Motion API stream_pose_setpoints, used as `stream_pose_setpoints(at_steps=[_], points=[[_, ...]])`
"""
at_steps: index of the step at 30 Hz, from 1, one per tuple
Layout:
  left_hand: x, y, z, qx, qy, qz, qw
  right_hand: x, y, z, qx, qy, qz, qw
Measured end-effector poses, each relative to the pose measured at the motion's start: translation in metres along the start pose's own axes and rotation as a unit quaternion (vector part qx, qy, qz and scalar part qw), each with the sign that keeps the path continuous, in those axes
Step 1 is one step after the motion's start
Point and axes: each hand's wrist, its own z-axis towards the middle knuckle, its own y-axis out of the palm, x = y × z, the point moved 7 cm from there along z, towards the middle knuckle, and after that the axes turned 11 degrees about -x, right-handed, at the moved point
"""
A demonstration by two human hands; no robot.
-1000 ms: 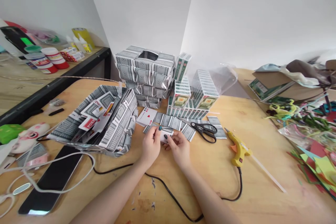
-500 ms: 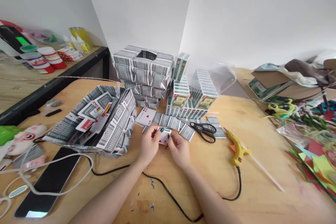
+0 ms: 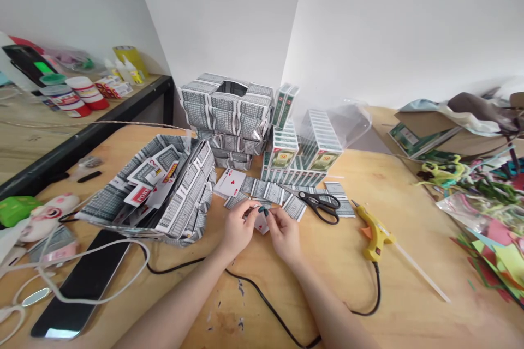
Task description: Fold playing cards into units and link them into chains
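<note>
My left hand [image 3: 237, 229] and my right hand [image 3: 285, 233] meet over the wooden table [image 3: 409, 262], both pinching a small playing card [image 3: 261, 222] with red pips, bent between the fingertips. Just beyond them lie several loose cards [image 3: 270, 192], some face down with the grey patterned back, one face up [image 3: 230, 181]. Black scissors [image 3: 321, 203] rest to the right of those cards.
A flat woven piece made of folded cards [image 3: 159, 188] lies at the left, a taller box of cards [image 3: 227, 114] behind it, card packs [image 3: 301, 155] beside that. A yellow glue gun [image 3: 374, 232] with a black cord [image 3: 262, 300] lies right. A dark tablet [image 3: 84, 278] sits near left. Craft scraps [image 3: 487, 212] crowd the right edge.
The card went from lying flat under my fingertips to being lifted and bent between both hands, its red pips now showing. My hands shifted slightly toward me.
</note>
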Motion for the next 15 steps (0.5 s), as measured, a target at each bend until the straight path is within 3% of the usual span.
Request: stream_pose_setpoints(at_steps=[5, 15], points=[[-0.0004, -0.0025, -0.0005, 0.015, 0.013, 0.023, 1.000, -0.0011, 0.0029, 0.0009, -0.024, -0.009, -0.006, 1.000], [-0.0062, 0.0002, -0.0006, 0.027, -0.010, 0.012, 1.000, 0.0000, -0.0009, 0.0012, 0.007, 0.009, 0.046, 0.999]])
